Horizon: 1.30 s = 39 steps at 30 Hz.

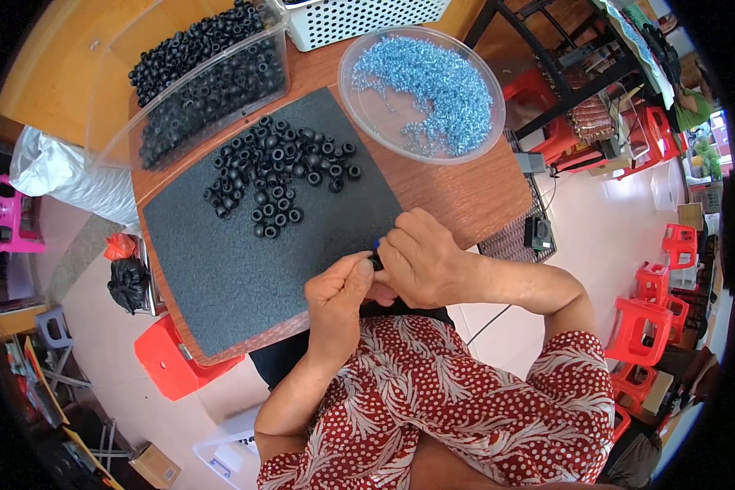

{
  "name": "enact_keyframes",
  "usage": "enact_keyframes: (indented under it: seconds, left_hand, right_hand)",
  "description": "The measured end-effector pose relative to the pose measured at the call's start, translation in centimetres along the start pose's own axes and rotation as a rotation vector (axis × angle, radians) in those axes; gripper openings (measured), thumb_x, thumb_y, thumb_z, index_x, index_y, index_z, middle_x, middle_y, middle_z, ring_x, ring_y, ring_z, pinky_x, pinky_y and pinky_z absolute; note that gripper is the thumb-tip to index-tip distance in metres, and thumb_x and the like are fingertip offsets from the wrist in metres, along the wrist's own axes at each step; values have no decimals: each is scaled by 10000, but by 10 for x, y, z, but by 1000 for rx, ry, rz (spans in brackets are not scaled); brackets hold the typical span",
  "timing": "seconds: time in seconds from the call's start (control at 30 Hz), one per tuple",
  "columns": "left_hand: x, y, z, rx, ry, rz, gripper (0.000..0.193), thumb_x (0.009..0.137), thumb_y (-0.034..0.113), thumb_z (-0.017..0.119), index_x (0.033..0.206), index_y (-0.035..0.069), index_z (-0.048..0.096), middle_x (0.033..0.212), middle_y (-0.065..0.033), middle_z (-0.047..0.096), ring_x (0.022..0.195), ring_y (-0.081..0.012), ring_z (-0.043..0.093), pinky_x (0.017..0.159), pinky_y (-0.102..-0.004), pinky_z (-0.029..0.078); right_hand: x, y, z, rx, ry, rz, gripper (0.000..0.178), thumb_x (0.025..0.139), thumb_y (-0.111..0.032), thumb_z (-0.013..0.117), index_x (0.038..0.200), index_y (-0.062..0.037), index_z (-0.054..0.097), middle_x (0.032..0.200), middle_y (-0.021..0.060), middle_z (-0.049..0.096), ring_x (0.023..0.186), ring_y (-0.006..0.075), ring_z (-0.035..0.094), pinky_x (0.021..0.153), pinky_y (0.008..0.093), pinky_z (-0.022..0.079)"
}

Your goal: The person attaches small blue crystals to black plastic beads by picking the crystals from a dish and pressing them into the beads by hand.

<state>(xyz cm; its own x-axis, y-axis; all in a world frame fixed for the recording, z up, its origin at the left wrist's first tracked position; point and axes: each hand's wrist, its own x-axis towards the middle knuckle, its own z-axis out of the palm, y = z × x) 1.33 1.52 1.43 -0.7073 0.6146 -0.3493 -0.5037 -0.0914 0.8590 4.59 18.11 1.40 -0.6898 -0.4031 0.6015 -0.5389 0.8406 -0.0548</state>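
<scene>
My left hand [335, 298] and my right hand [425, 257] meet at the near right edge of the dark mat [237, 302]. Between the left thumb and fingers is pinched a small black piece [376, 262], mostly covered. The right hand's fingers are curled in a fist against it; a speck of blue shows at their edge, too small to name. Farther up the mat lies a loose pile of black hollow ring-shaped pieces [279, 205]. Right of the mat, a round clear tray [371, 122] holds many tiny shiny light-blue pieces [437, 77].
A clear plastic bin [220, 122] full of black rings stands at the table's far left, beside a white perforated basket [343, 24]. A red stool [167, 359] is by the table's left edge, near a white sack [73, 175]. Several red stools [641, 331] stand at right.
</scene>
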Motion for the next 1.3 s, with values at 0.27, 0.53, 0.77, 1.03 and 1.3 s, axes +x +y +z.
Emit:
enact_keyframes:
  seconds: [0.27, 0.53, 0.77, 1.03, 1.3]
  left_hand:
    - [4, 6, 4, -55, 103, 27, 210, 894, 114, 590, 1023, -50, 610, 807, -85, 662, 662, -105, 606, 639, -229, 512]
    - [8, 8, 9, -102, 124, 18, 129, 879, 61, 562, 936, -38, 622, 753, -43, 624, 657, -92, 602, 605, -218, 504]
    - [10, 10, 14, -63, 107, 3, 141, 879, 77, 559, 925, -39, 626, 775, -66, 640, 648, -106, 610, 609, -231, 510]
    - [9, 1, 7, -169, -28, -87, 260, 915, 166, 553, 1016, -69, 599, 819, -127, 664, 684, -173, 638, 624, -269, 522]
    - [7, -6, 4, -91, -5, -29, 286, 909, 161, 567, 1047, -88, 589, 816, -139, 657, 676, -170, 631, 608, -260, 518]
  right_hand:
    - [1, -4, -5, 29, -21, 80, 206, 659, -165, 615, 689, -12, 481, 646, 79, 370, 613, 220, 383, 523, 335, 307]
    - [-1, -8, -3, 128, 46, 176, 269, 645, -189, 672, 733, 1, 503, 663, 85, 396, 639, 236, 406, 547, 354, 331]
    - [-7, -7, -1, 178, 116, 201, 238, 621, -124, 663, 733, 11, 501, 673, 99, 414, 622, 249, 417, 528, 351, 344]
    - [-13, -7, -1, 136, 144, 219, 232, 597, -105, 633, 738, 22, 500, 669, 108, 409, 622, 250, 422, 528, 352, 356]
    - [-15, -6, -2, 104, 45, 145, 380, 605, -135, 626, 890, 99, 530, 748, 135, 457, 698, 262, 451, 580, 365, 377]
